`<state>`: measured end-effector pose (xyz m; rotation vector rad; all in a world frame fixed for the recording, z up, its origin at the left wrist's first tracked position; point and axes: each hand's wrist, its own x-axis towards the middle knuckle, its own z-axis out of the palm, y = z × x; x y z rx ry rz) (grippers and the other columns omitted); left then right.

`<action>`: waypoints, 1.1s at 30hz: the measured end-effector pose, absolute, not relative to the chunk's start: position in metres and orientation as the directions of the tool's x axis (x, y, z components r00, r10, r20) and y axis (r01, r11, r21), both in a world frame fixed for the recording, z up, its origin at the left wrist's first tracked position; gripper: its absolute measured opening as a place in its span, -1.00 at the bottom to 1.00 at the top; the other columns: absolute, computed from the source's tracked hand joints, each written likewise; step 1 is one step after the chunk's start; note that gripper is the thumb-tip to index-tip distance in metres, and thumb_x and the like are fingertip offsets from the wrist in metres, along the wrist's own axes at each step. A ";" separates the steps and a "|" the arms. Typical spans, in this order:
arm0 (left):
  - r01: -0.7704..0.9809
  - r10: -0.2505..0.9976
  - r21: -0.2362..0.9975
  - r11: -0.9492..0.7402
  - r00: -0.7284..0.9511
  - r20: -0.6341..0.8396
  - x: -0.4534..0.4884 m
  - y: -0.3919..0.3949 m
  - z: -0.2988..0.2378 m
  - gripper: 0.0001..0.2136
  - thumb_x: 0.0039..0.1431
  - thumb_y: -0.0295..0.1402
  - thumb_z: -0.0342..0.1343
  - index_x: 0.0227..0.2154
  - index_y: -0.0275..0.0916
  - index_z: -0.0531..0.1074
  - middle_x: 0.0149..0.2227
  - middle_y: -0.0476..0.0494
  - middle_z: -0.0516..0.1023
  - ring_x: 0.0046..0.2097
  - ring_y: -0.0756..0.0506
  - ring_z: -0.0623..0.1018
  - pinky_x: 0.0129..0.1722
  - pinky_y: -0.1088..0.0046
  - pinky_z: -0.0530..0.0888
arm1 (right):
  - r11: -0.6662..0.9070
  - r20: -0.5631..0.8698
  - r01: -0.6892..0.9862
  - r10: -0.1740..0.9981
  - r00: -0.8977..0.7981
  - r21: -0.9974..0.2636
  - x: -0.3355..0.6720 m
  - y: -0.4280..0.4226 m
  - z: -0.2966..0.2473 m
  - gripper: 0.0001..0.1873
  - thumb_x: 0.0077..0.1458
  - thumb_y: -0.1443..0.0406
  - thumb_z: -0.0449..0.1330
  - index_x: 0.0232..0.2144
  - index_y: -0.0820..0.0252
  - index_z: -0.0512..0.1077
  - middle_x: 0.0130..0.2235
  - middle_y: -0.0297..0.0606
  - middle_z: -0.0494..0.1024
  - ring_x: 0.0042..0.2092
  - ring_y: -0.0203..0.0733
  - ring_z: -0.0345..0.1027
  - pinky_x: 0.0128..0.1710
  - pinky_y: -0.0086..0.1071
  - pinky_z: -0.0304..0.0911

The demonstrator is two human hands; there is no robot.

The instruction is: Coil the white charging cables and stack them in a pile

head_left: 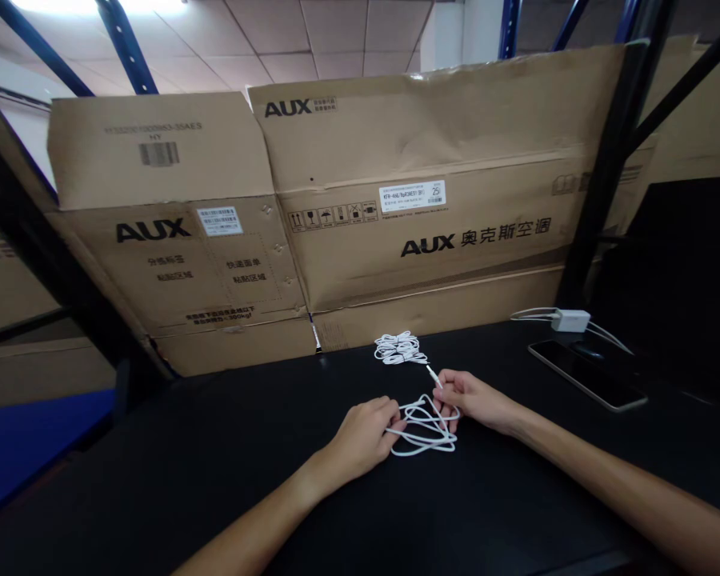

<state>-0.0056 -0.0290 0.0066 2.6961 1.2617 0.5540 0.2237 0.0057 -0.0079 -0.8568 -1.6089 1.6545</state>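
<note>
A loosely looped white cable (423,440) lies on the black tabletop between my two hands. My left hand (369,436) is closed on the loops at their left side, its fingertips partly hidden by the bend of the hand. Between thumb and fingers, my right hand (465,398) pinches the cable near one end, and the white plug (434,374) sticks out up and to the left. Just beyond that plug rests a bundle of coiled white cable (399,349), touched by neither hand.
At the right lie a dark-screened phone (588,376) and a white power adapter (570,321) with white cables. Large cardboard sheets (360,272) stand along the table's back edge. Black metal posts (600,176) rise at both sides, and a blue surface (42,440) shows at far left.
</note>
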 end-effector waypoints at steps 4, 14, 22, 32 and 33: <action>0.801 0.807 0.130 -0.584 0.556 0.200 -0.016 -0.021 0.012 -0.85 0.21 -0.37 -0.10 -0.41 -0.24 0.34 -0.37 -0.12 0.43 -0.39 -0.08 0.45 -0.39 0.44 0.31 | 0.163 0.094 0.125 0.897 -0.432 -0.979 0.234 0.017 -0.011 -0.59 0.03 -0.05 0.09 -0.39 0.14 0.12 -0.54 -0.44 0.40 -0.63 -0.33 0.30 -0.76 -0.54 0.09; 0.900 0.899 0.089 -0.428 0.413 0.144 -0.061 0.004 0.021 -0.91 0.07 -0.46 -0.05 -0.41 -0.25 0.35 -0.37 -0.13 0.42 -0.36 -0.12 0.47 -0.38 0.41 0.32 | 0.248 0.209 -0.134 0.945 0.253 -0.960 0.297 0.050 0.005 -0.74 -0.06 0.13 0.19 -0.38 0.15 0.27 -0.63 -0.50 0.22 -0.63 -0.40 0.13 -0.65 -0.49 0.12; 0.827 0.875 0.286 -0.485 0.459 0.155 -0.071 0.008 0.025 -0.94 -0.01 -0.43 0.00 -0.47 -0.21 0.36 -0.40 -0.07 0.41 -0.37 -0.08 0.41 -0.35 0.44 0.26 | 0.139 0.093 -0.229 0.975 0.201 -0.963 0.319 0.056 0.014 -0.88 0.09 0.26 0.01 -0.46 0.14 0.19 -0.38 -0.22 0.48 -0.33 -0.16 0.45 -0.44 -0.32 0.36; 0.552 0.962 0.792 -0.260 0.222 0.161 -0.072 0.029 0.012 -0.50 0.19 0.03 -0.30 -0.51 -0.27 0.31 -0.60 -0.04 0.36 -0.63 0.02 0.34 -0.65 0.55 0.19 | 0.000 -0.001 0.008 0.982 -0.189 -1.000 0.278 0.045 -0.010 -0.77 0.08 0.13 0.08 -0.36 0.17 0.23 -0.64 -0.44 0.34 -0.63 -0.34 0.25 -0.71 -0.54 0.01; 0.511 0.970 0.828 -0.231 0.188 0.155 -0.072 0.030 0.012 -0.48 0.18 0.06 -0.32 -0.52 -0.28 0.30 -0.61 -0.04 0.35 -0.64 0.02 0.34 -0.68 0.56 0.17 | 0.005 0.000 0.028 0.980 -0.197 -1.000 0.277 0.045 -0.011 -0.75 0.08 0.11 0.08 -0.36 0.17 0.23 -0.65 -0.44 0.34 -0.63 -0.34 0.24 -0.71 -0.54 0.01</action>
